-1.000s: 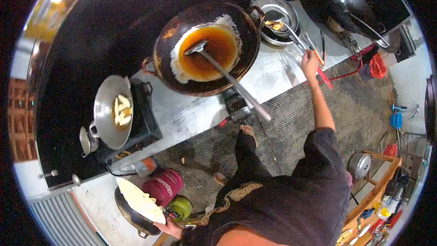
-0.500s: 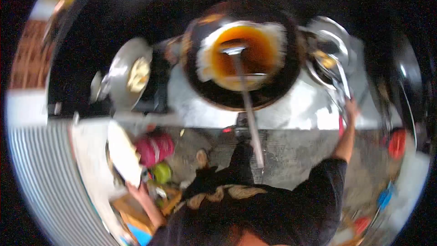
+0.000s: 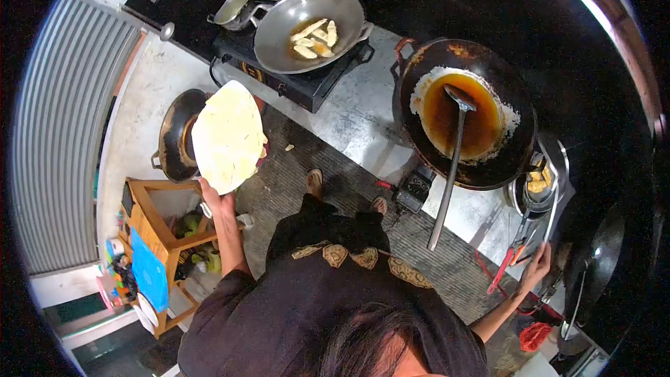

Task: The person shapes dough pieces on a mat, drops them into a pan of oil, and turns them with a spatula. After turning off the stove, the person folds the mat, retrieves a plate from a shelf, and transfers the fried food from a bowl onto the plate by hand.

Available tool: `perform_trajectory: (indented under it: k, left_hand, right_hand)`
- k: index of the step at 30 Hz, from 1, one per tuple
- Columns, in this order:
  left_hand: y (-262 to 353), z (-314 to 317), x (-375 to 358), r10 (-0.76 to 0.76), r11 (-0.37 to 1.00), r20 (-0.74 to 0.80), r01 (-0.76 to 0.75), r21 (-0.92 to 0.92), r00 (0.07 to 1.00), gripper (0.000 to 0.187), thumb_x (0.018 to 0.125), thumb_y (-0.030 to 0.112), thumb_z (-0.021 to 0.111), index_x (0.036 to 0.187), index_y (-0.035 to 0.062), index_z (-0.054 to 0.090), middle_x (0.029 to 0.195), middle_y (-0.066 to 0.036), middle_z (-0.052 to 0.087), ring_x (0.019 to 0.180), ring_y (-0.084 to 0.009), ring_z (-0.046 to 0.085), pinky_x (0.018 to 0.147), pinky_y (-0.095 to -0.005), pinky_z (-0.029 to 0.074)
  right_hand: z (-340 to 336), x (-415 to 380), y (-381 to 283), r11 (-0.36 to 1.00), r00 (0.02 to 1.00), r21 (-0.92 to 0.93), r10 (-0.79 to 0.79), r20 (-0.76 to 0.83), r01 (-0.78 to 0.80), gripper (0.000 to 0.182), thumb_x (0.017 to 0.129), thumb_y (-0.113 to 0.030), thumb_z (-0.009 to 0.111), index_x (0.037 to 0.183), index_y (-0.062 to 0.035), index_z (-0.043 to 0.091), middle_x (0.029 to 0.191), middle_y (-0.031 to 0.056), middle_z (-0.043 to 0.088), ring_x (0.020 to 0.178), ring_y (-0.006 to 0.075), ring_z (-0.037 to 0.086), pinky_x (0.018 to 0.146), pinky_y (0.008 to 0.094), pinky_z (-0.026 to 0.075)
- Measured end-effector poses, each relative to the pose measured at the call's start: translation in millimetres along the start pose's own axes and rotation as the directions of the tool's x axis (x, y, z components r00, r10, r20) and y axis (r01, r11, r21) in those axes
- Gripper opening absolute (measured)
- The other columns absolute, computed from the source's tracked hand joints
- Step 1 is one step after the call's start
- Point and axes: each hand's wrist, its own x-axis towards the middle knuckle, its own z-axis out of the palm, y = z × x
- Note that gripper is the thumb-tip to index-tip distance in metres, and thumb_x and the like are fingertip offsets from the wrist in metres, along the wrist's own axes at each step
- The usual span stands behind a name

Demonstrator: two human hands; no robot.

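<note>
Step in hand, by the look of it: carrying a pale round dough sheet (image 3: 229, 136) with the left hand (image 3: 222, 204) and reaching to the utensils with the right hand (image 3: 537, 265).

Landmark for places: the big dark wok (image 3: 502, 70) with brown oil, a long ladle (image 3: 453, 160) resting inside, handle toward the person.

Far left of the big dark wok, well apart from it: the dough sheet, held up at its lower edge. Left fingers closed on that edge, thumb side toward the body. Sheet face turned up to the camera and a little tilted. Long axis from the hand away toward the small steel wok (image 3: 279, 42) with fried pieces, far end pointing there. Partly covering a dark pan (image 3: 174, 136) lower down.

Just below and right of the big dark wok: a steel bowl (image 3: 558, 160) with a skimmer (image 3: 541, 185) of fried pieces. Further down, red-handled tongs (image 3: 504, 269) and thin metal handles. Right hand at the ends of these handles, fingers bent around something there; impossible to tell which handle exactly, or how firm.

As a judgement: thin, wide and gripped at one edge only, so likely floppy. Any next move calls for a level, slow carry and a second support under the far end, with care near the hot oil.
</note>
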Motion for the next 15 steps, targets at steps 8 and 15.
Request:
perform_trajectory:
  k: [8,15]
  left_hand:
    - [31.5,-10.7,66.7,-0.012,0.992,0.036,0.016,-0.127,0.999,0.057,0.098,0.045,0.026,0.137,0.0042,0.034,0.140,-0.010,0.039,0.125,-0.0277,0.042,0.103,-0.0427,0.036]
    - [84.4,-30.9,154.2,0.032,0.998,0.041,-0.030,-0.057,0.999,0.057,0.098,0.044,0.028,0.138,0.0030,0.031,0.142,-0.011,0.037,0.127,-0.0260,0.039,0.105,-0.0385,0.033]
  right_hand:
    - [212.1,-1.4,-317.0,0.915,0.729,0.109,-0.378,0.571,0.389,0.025,0.090,-0.011,0.053,0.111,0.0014,0.051,0.101,0.0187,0.062,0.096,0.0261,0.060,0.082,0.0337,0.045]
    - [394.6,-6.0,-424.8,0.730,0.608,-0.112,-0.462,0.646,0.674,0.028,0.085,-0.013,0.057,0.113,-0.0061,0.054,0.086,0.0246,0.062,0.084,0.0421,0.059,0.070,0.0443,0.047]
